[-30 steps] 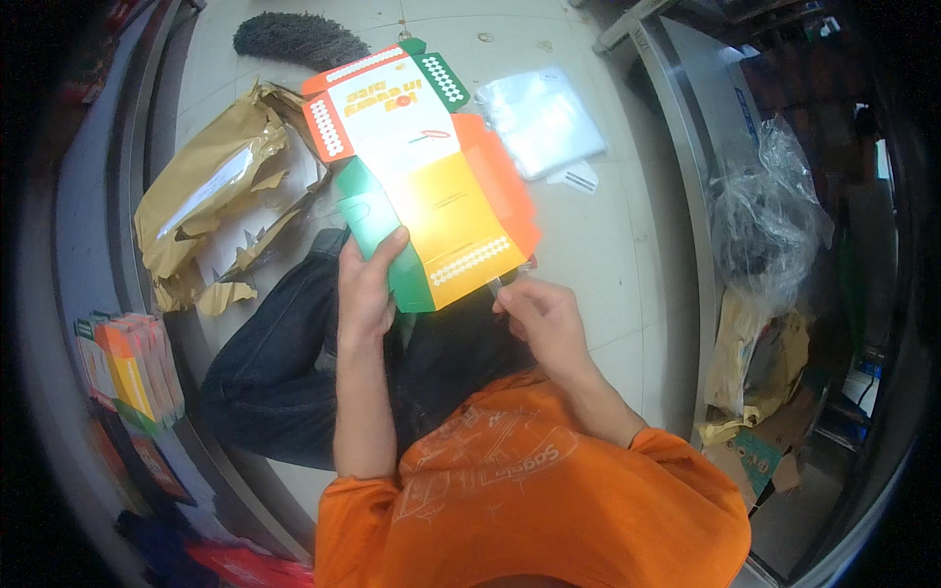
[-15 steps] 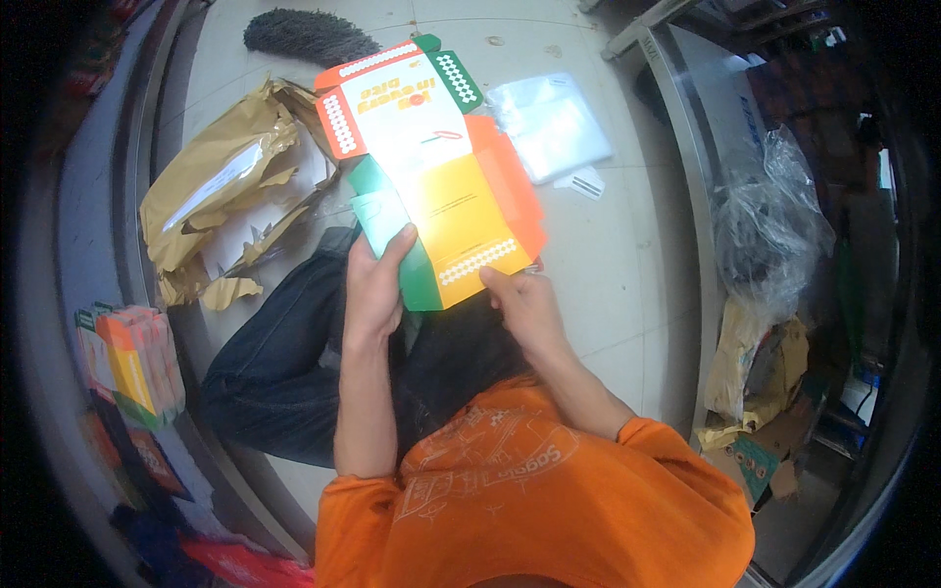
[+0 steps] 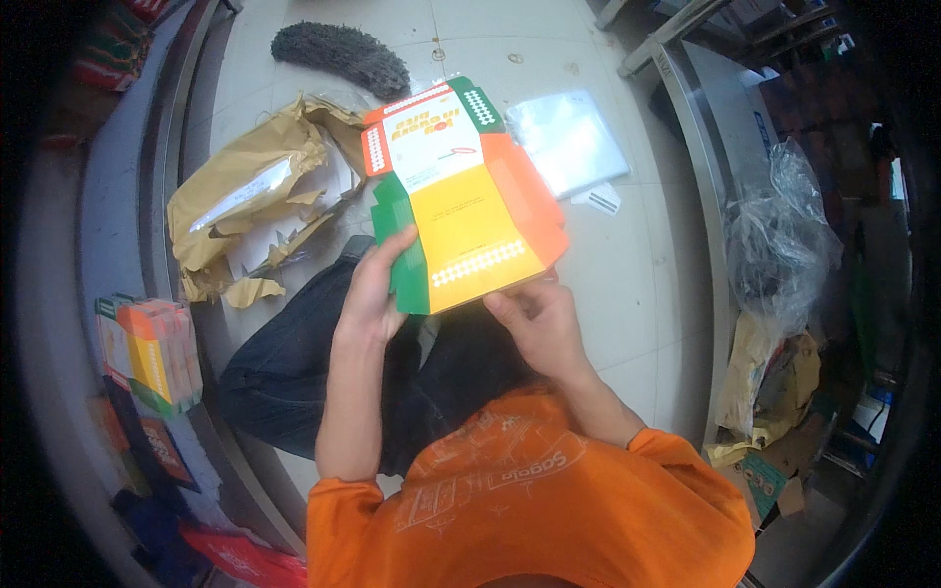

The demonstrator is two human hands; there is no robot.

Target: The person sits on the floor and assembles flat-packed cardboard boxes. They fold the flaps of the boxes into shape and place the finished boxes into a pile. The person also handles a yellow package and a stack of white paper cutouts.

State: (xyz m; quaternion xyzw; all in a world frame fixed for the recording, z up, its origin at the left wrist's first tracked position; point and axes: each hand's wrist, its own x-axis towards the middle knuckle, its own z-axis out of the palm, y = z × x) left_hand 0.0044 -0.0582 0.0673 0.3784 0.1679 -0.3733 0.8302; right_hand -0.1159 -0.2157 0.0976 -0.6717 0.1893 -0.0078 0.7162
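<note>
An unfolded cardboard carton (image 3: 466, 211) lies over my lap, its panels yellow, white, green, orange and red with rows of small white shapes. My left hand (image 3: 375, 289) grips its green left edge, thumb on top and the other fingers hidden beneath. At the lower right corner, my right hand (image 3: 541, 318) curls its fingers against the carton's bottom edge, the thumb just below the yellow panel; some fingertips are hidden under the board. The side flaps stand partly raised.
A torn brown paper parcel (image 3: 260, 201) lies at left on the tiled floor. Clear plastic sleeves (image 3: 569, 142) rest at right, and a grey mop head (image 3: 341, 61) lies beyond. Several folded cartons (image 3: 152, 353) stand at far left. Crumpled plastic (image 3: 779, 245) hangs by the right shelf.
The carton's flat panels now tilt lower and its side flaps bend up more. My right hand has shifted from the yellow panel's face to its bottom edge. My left hand keeps its hold.
</note>
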